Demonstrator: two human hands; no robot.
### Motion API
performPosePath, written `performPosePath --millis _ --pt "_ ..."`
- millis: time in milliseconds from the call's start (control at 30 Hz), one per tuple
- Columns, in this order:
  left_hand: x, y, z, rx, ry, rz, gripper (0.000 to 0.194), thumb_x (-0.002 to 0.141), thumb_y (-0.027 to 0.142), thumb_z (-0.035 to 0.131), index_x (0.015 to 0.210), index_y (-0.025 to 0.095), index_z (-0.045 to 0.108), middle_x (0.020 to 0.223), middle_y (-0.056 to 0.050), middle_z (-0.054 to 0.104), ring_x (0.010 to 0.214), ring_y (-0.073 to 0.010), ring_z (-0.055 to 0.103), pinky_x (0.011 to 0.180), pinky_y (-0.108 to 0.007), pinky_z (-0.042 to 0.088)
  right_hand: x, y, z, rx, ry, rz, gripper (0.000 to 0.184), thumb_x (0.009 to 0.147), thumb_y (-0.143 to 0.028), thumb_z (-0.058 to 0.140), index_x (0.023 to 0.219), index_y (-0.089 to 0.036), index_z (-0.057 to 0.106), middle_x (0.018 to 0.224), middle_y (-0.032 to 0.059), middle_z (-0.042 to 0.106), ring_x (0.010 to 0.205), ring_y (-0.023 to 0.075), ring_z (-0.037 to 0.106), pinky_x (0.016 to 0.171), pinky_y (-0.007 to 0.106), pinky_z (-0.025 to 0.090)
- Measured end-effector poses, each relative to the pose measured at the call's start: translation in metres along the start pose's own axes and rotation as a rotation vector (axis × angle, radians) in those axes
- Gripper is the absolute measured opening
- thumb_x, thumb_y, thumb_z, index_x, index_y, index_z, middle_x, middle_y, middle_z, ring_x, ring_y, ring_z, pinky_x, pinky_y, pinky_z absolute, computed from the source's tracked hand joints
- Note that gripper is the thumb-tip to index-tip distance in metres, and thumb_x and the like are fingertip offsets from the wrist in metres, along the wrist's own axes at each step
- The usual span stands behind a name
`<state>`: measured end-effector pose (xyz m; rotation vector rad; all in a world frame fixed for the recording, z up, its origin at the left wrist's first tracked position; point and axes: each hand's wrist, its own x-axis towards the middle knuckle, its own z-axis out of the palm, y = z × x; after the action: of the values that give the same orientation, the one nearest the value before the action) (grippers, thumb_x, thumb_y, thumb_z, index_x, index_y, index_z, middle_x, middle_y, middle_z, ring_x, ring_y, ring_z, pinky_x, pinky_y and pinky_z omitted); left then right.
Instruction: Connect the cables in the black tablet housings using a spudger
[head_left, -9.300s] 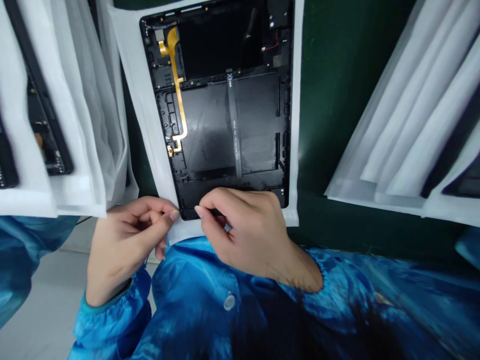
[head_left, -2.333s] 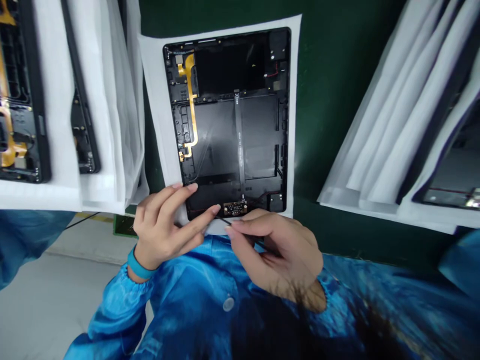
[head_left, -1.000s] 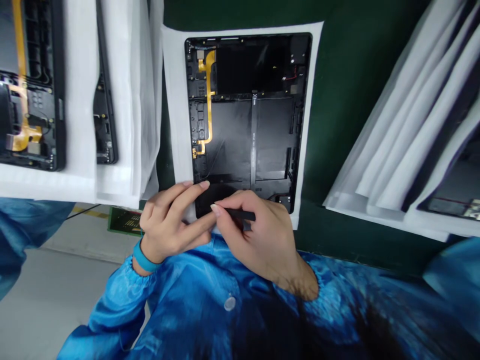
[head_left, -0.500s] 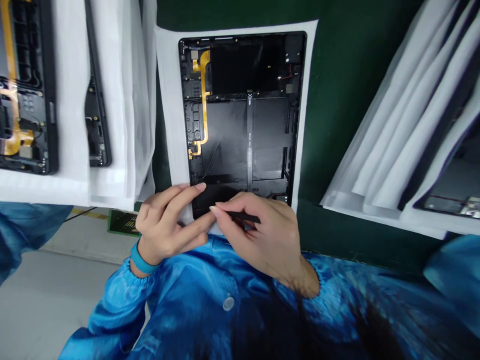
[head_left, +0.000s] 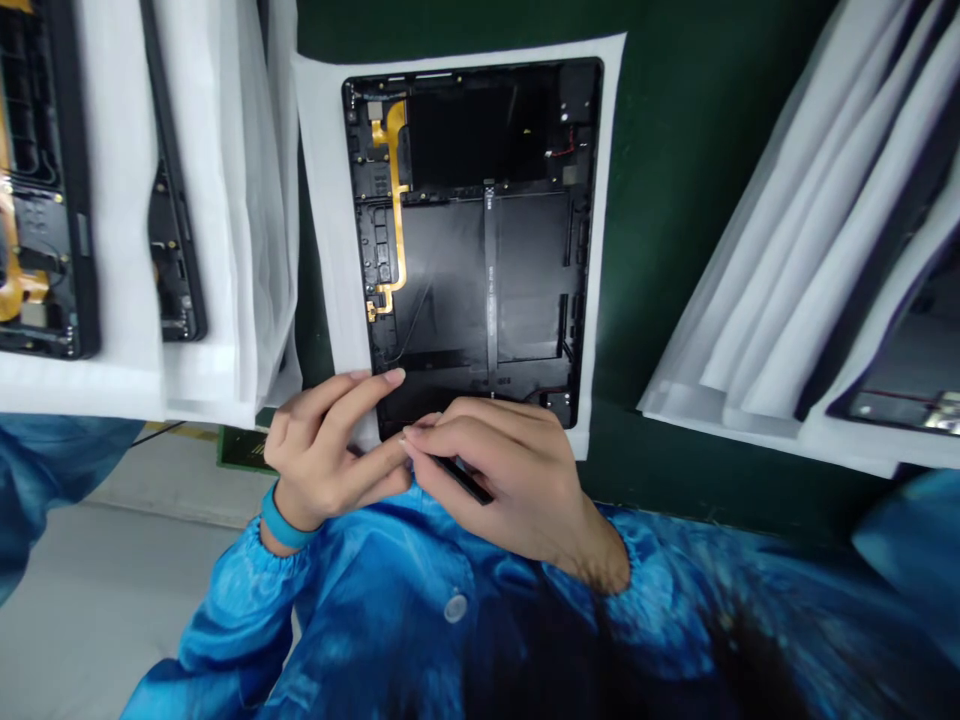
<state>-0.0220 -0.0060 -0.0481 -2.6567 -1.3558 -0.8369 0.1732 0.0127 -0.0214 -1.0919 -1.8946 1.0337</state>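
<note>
An opened black tablet housing (head_left: 480, 250) lies on a white foam sheet (head_left: 330, 220) on the green table. A gold flex cable (head_left: 394, 200) runs down its left side and a dark ribbon down its middle. My right hand (head_left: 502, 470) is closed on a thin black tool (head_left: 465, 478), its tip at the housing's near left corner. My left hand (head_left: 326, 450) rests at that same corner, forefinger laid on the housing's edge, thumb against my right fingers. My right hand hides the bottom middle of the housing.
More housings in white foam sleeves are stacked at the left (head_left: 112, 200) and fanned out at the right (head_left: 817, 260). The green table edge (head_left: 750, 500) runs just beyond my blue sleeves. Grey floor shows at the lower left.
My right hand has drawn slightly left and toward me, tilting the black tool from level to slanting down-right. The left hand has stayed at the corner. The small board seen earlier is covered.
</note>
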Motion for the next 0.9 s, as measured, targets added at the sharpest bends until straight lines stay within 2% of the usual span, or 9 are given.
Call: performPosePath --millis 133,333,433,600,800,900 --pt "0.001 0.001 -0.001 -0.023 -0.006 0.014 0.017 0.094 0.04 0.057 0.094 0.029 0.069 0.125 -0.009 0.068 0.116 -0.0263 0.061 0.084 -0.038 0.049 0.001 0.0 0.003 -0.021 0.033 0.073 0.017 0.088 -0.009 0.061 0.077 -0.02 0.055 0.066 -0.0026 0.06 0.06 0.0101 0.058 0.058 0.024 0.048" --pt "-0.001 -0.003 -0.003 -0.02 -0.006 0.027 0.017 0.09 0.039 0.06 0.1 0.031 0.072 0.114 -0.004 0.073 0.108 -0.024 0.065 0.08 -0.035 0.05 0.004 -0.005 -0.003 -0.014 0.01 0.182 0.022 0.082 -0.004 0.059 0.074 -0.022 0.049 0.063 -0.0065 0.055 0.055 0.0077 0.051 0.053 0.022 0.042" --pt "-0.005 -0.007 -0.004 -0.054 0.023 0.051 0.018 0.09 0.035 0.058 0.1 0.029 0.072 0.103 -0.002 0.075 0.098 -0.02 0.069 0.076 -0.032 0.051 0.005 -0.007 -0.004 -0.062 0.003 0.185 0.023 0.084 -0.006 0.058 0.074 -0.022 0.047 0.062 -0.0063 0.054 0.054 0.0071 0.05 0.053 0.022 0.041" --pt "-0.008 -0.01 -0.005 -0.072 0.024 0.044 0.016 0.087 0.033 0.062 0.099 0.028 0.072 0.102 0.0 0.076 0.097 -0.0182 0.071 0.075 -0.029 0.052 0.003 -0.011 -0.004 -0.166 0.014 0.157 0.02 0.087 -0.011 0.059 0.074 -0.021 0.047 0.061 -0.0057 0.056 0.052 0.007 0.052 0.052 0.022 0.041" --pt "-0.005 -0.012 -0.001 -0.054 0.055 0.087 0.013 0.08 0.025 0.066 0.092 0.025 0.071 0.096 0.001 0.077 0.092 -0.0185 0.072 0.073 -0.029 0.053 -0.002 -0.009 -0.01 -0.159 0.06 0.254 0.017 0.086 -0.014 0.063 0.076 -0.022 0.051 0.056 -0.0075 0.053 0.046 0.0072 0.049 0.049 0.023 0.04" --pt "-0.005 -0.012 0.001 -0.034 0.071 0.115 0.014 0.082 0.025 0.064 0.094 0.025 0.071 0.096 0.001 0.076 0.092 -0.018 0.071 0.073 -0.029 0.052 -0.005 -0.008 -0.012 -0.152 0.06 0.263 0.017 0.088 -0.014 0.062 0.077 -0.022 0.051 0.057 -0.007 0.053 0.047 0.0074 0.048 0.048 0.024 0.04"
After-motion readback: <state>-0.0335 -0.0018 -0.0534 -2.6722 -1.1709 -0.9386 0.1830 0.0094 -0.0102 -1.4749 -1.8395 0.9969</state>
